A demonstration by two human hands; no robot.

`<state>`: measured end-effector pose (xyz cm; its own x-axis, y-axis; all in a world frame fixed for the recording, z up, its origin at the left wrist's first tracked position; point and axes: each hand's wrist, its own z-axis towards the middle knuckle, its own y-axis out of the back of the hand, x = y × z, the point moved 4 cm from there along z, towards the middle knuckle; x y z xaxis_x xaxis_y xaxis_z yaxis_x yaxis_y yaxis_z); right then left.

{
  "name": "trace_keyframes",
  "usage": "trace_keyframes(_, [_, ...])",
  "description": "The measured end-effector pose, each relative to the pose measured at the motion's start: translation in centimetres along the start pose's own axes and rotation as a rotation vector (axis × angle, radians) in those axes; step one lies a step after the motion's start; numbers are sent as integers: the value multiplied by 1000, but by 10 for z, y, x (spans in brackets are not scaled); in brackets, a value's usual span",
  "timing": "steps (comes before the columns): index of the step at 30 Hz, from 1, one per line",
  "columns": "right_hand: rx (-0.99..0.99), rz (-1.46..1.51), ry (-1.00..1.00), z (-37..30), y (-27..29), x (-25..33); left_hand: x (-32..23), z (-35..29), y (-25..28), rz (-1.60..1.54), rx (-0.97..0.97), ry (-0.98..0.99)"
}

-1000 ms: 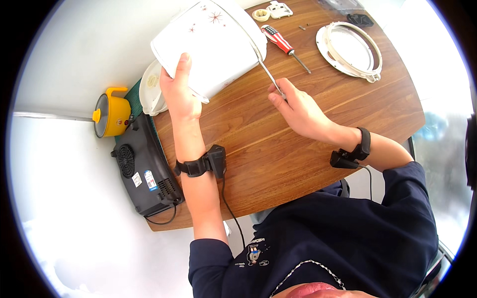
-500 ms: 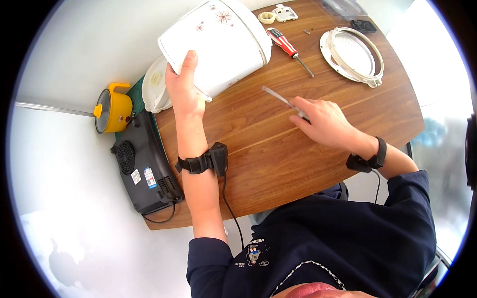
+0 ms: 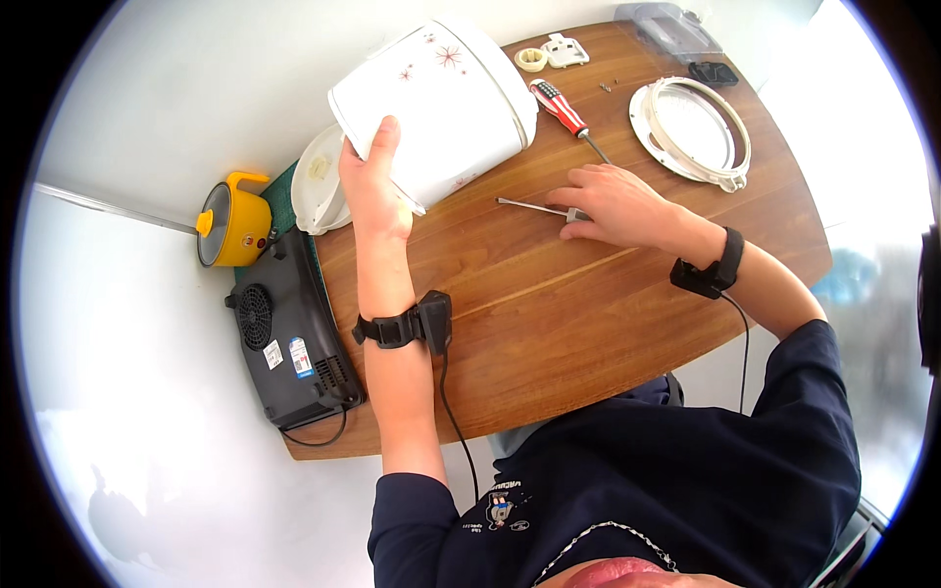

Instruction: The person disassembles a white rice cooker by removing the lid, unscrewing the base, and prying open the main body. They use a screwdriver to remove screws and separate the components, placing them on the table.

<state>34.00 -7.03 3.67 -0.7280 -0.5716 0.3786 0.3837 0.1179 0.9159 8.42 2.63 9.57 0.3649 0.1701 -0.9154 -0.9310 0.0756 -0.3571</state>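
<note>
A white rice-cooker-like body [image 3: 431, 113] with red flower prints lies tilted on its side at the far part of the table. My left hand [image 3: 375, 186] is closed on its near rim, thumb on the outer wall and the other fingers out of sight underneath. In my right hand [image 3: 613, 208] is a slim screwdriver [image 3: 529, 205], its metal shaft pointing left, low over the wood. Part of its handle is covered by the fingers. Just beyond that hand lies a larger screwdriver [image 3: 561, 107] with a red, white and dark patterned handle.
A white round lid part with a ring [image 3: 691, 132] lies at the right. Small screws [image 3: 606, 86], a cream ring [image 3: 531, 60] and a white plate [image 3: 566, 51] are at the back. Leftward stand a round white cover [image 3: 319, 186], a black appliance [image 3: 294, 328] and a yellow pot [image 3: 235, 223].
My right hand has moved left and away from me with the slim screwdriver, closer to the larger one. My left hand keeps its hold on the white body. The whole view has shifted slightly.
</note>
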Motion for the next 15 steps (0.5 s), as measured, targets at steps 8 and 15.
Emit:
trace_keyframes(8, [-510,131,-245,29,40,-15,2,4,-3,15,-16,-13])
trace_keyframes(15, [-518,334,-83,63,47,-20,2,2,5,-31,-2,26])
